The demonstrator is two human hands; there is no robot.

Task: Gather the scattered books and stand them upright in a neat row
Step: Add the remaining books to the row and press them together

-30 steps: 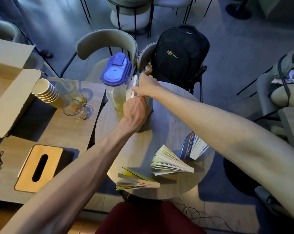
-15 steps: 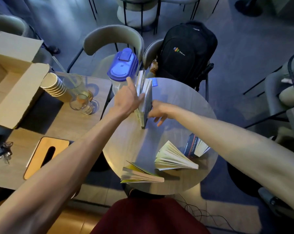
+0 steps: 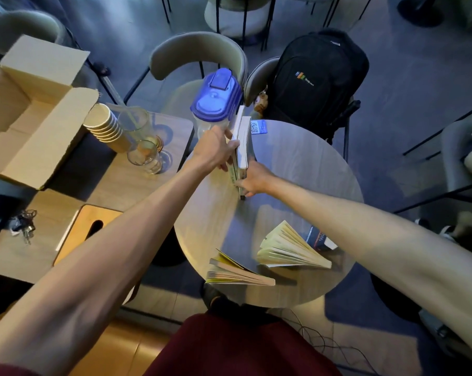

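So both hands are on the upright books point(image 3: 242, 142) standing near the top middle of the frame, at the far edge of the round table point(image 3: 297, 169), right beside the blue-lidded jug point(image 3: 215, 100). Left hand point(image 3: 215, 150) is wrapped around their left side, fingers gripping the top edge. Right hand point(image 3: 252, 180) grips the near end low down at the spines. Three more still lie scattered lower right: a yellow book point(image 3: 237, 272), a fanned-open book point(image 3: 291, 249), and a dark book point(image 3: 320, 237) mostly hidden behind the right forearm.
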